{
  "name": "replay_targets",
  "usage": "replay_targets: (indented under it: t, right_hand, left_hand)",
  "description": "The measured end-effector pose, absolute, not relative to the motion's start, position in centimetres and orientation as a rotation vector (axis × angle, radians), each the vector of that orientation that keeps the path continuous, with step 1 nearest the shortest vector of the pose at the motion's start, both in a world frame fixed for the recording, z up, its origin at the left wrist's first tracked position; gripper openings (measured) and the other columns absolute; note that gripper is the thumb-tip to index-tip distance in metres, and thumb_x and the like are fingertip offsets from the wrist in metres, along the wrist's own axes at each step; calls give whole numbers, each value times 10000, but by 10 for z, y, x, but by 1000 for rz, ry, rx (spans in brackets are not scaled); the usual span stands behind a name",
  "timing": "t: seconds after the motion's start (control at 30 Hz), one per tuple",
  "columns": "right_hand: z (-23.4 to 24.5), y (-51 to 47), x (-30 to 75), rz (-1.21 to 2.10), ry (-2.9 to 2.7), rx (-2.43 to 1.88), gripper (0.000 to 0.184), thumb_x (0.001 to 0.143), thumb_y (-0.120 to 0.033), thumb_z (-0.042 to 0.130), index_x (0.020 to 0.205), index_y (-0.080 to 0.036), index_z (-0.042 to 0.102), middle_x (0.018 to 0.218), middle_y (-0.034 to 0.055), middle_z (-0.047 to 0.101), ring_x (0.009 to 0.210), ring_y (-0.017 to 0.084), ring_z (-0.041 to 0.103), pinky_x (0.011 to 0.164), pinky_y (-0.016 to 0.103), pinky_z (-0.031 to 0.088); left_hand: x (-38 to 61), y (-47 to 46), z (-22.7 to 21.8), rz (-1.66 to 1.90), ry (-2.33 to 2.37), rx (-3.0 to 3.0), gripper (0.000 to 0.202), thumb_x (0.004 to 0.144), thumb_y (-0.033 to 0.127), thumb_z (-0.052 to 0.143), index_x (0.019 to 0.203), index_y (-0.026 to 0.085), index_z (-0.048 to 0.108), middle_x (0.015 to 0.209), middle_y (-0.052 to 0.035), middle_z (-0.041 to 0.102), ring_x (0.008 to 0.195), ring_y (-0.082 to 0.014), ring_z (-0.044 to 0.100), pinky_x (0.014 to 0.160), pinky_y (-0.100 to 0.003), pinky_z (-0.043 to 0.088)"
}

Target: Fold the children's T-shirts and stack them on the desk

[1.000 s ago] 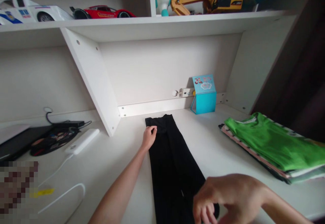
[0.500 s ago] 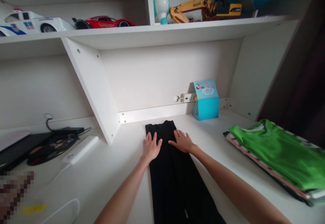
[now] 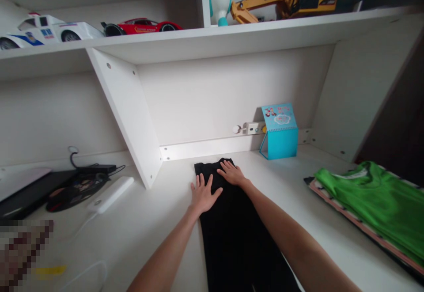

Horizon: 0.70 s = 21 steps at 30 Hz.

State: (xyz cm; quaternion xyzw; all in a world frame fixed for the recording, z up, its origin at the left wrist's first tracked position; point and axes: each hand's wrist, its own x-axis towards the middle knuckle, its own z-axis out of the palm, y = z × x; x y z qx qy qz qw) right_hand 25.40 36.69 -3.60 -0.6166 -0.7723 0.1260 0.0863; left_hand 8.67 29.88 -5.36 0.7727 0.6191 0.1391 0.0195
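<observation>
Black trousers (image 3: 230, 243): lying lengthwise on the white desk (image 3: 149, 234), waist end far, near the back panel.
Left hand (image 3: 203, 196): flat, fingers spread, released, pressing the trousers' near-left waist.
Right hand (image 3: 232, 173): flat, open, not grasping, on the far waist edge.
Right: green shirt (image 3: 374, 208), folded.
Far: blue calendar (image 3: 280, 132).
Left: power bank (image 3: 111, 195).

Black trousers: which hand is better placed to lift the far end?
Probably the right hand: it lies on the far end of the black trousers, nearer that edge than the left hand.

White built-in desk (image 3: 149, 234) under a long shelf (image 3: 215, 40) with angled support panel (image 3: 124, 115)
</observation>
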Motion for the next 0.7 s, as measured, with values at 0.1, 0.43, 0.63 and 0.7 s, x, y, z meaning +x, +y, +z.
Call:
replay_targets:
  t: [0.1, 0.43, 0.63, 0.7]
  right_hand:
    - [-31, 359, 269, 384, -2329, -1805, 639, 896, -569, 153, 1435, -230, 98, 1493, 66, 88, 1360, 221, 62, 1052, 492, 111]
    - [-14, 151, 313, 610, -2743, -1063, 714, 845, -599, 356, 1423, -289, 72, 1486, 65, 38, 1351, 266, 18, 1058, 549, 47]
    - [-7, 71, 367, 742, -2707, -1222, 538, 908, -461, 317, 1401, -388, 116, 1482, -21, 21, 1338, 256, -36, 1058, 562, 35]
    - [-3, 61, 377, 757, -2716, -1260, 498, 920, -440, 289, 1395, -402, 145, 1480, -37, 17, 1336, 243, -42, 1061, 553, 55]
  left_hand:
    - [87, 298, -53, 447, 1921, 2396, 778, 778, 712, 254, 1403, 249, 240, 1456, -174, 205, 1337, -366, 113, 1005, -593, 135]
    - [88, 297, -50, 421, 1898, 2397, 895, 745, 749, 252, 1426, 179, 136, 1455, -205, 175, 1343, -359, 78, 1011, -582, 127]
    - [87, 299, -42, 328, 1852, 2376, 924, 732, 756, 276, 1431, 186, 78, 1463, -208, 132, 1342, -363, 53, 1009, -586, 117]
    - [87, 296, -35, 293, 1824, 2375, 922, 746, 740, 289, 1431, 171, 49, 1463, -217, 112, 1343, -356, 46, 1013, -581, 116]
